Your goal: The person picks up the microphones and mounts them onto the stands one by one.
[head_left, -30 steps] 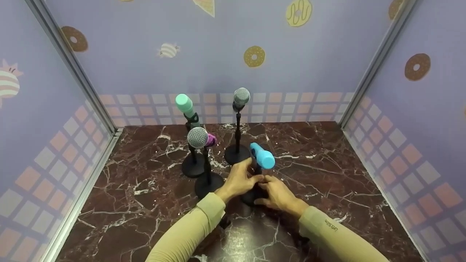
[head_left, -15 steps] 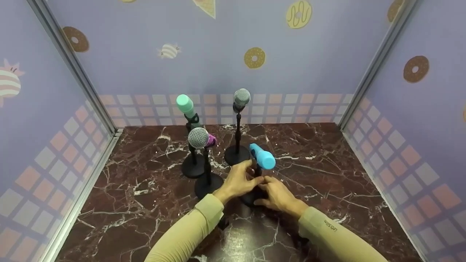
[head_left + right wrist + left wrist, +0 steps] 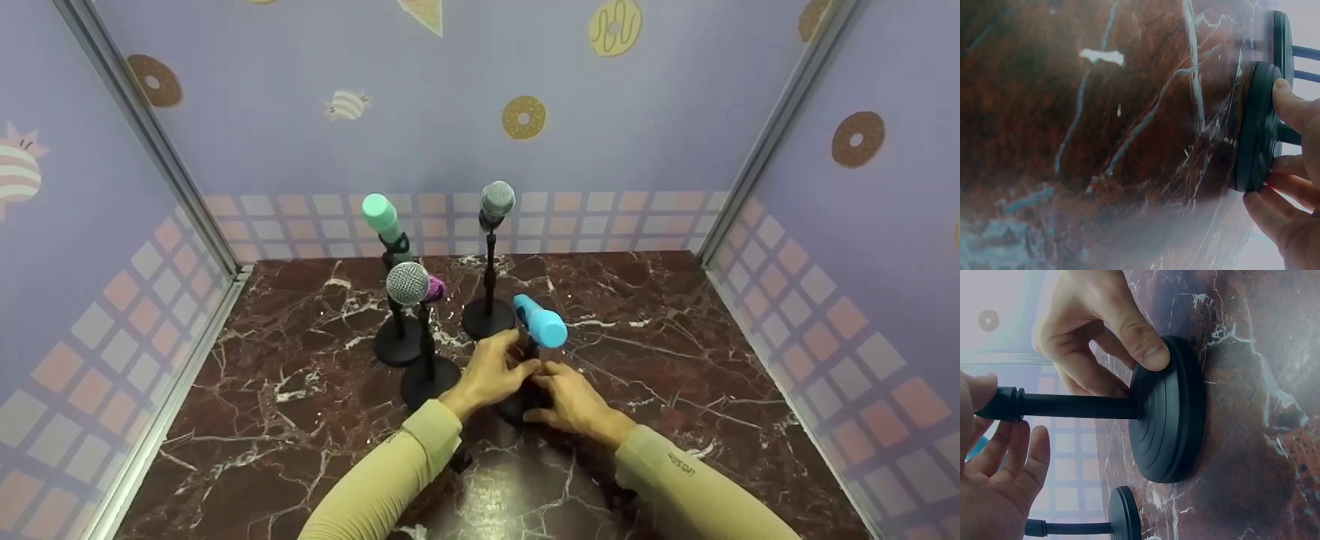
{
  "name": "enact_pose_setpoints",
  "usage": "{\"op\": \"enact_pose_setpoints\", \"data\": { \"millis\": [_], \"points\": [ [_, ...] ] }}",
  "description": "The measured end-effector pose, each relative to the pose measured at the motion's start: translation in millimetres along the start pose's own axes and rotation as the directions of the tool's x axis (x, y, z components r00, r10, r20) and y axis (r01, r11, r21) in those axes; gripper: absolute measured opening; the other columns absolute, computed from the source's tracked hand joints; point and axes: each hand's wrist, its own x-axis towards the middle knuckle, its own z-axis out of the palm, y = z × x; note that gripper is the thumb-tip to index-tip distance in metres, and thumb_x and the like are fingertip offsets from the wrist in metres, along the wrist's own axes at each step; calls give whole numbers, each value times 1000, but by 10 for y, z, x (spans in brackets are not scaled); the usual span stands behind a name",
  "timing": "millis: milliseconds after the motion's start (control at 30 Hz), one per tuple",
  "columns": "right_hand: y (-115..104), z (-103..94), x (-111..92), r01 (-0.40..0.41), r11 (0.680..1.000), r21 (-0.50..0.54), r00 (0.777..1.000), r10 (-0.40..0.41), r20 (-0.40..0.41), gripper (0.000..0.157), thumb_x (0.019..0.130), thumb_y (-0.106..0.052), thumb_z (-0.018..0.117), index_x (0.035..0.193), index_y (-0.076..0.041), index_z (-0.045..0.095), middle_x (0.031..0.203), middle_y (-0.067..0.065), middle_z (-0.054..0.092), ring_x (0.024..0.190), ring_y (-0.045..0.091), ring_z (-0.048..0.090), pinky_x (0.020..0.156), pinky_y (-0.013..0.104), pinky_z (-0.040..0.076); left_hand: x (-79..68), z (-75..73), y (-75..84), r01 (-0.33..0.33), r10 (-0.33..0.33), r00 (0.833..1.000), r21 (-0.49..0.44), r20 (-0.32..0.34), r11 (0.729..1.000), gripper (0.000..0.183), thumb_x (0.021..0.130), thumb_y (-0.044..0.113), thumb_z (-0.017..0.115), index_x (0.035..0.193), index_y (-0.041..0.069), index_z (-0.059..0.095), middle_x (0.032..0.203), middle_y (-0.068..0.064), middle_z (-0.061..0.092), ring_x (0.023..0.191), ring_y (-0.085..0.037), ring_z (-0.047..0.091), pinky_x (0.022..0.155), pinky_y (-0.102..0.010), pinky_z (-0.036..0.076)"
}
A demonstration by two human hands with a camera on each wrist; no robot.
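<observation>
A bright blue microphone (image 3: 546, 328) sits tilted toward me on a short black stand (image 3: 1078, 406) with a round base (image 3: 1171, 422). My left hand (image 3: 493, 375) pinches the stand's pole at its collar, below the microphone, between thumb and fingers. Lower down, my right hand (image 3: 576, 399) grips the round base, its thumb on the top near the rim and its fingers round the far side, as the right wrist view shows. The base stands on the marbled table. In the head view my hands cover much of the pole.
Left of my hands, a microphone with silver mesh and purple body (image 3: 409, 283) stands close by my left forearm. Behind it is a mint green microphone (image 3: 380, 214). A silver-headed microphone (image 3: 498, 199) stands farther back. Patterned walls enclose the dark red marbled table (image 3: 300, 450).
</observation>
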Motion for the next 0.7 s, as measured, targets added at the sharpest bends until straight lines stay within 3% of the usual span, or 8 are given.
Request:
{"op": "enact_pose_setpoints", "data": {
  "millis": [133, 433, 567, 700],
  "points": [
    [-1, -4, -1, -10, 1000, 16, 1000, 10, 10, 61, 82, -44, 98, 123, -2, 83, 124, 14, 78, 113, 34, 75, 102, 48, 64, 12, 27, -4, 23, -23, 999, 0, -31, 1000, 21, 95, 14, 88, 104, 3, 73, 104, -14, 79, 88, -26, 81, 77, -33, 69],
    [-8, -16, 6, -21, 1000, 10, 999, 21, 28, 61, 83, -44, 98, 121, 1, 83, 132, 17, 79, 121, 36, 75, 107, 48, 63, 23, 42, -1, 58, -59, 996, -18, -69, 998, 30, 91, 21, 94, 100, 5, 70, 98, -11, 80, 80, -19, 77, 71, -24, 64],
    [-16, 6, -8, -36, 999, 27, 999, 35, 31, 62, 83, -43, 98, 123, 1, 83, 133, 17, 78, 123, 36, 74, 108, 49, 62, 2, 36, 8, 54, -54, 995, -11, -80, 998, 29, 93, 25, 93, 101, 6, 72, 101, -11, 81, 84, -22, 80, 74, -27, 66],
    [-23, 26, -19, -39, 998, 39, 999, 39, 4, 59, 83, -43, 98, 119, 2, 83, 122, 15, 77, 115, 35, 75, 103, 48, 64, 0, 11, 33, 36, -37, 994, -8, -104, 999, 28, 96, 27, 89, 103, 3, 76, 103, -14, 80, 87, -27, 80, 78, -37, 69]
  ]
}}
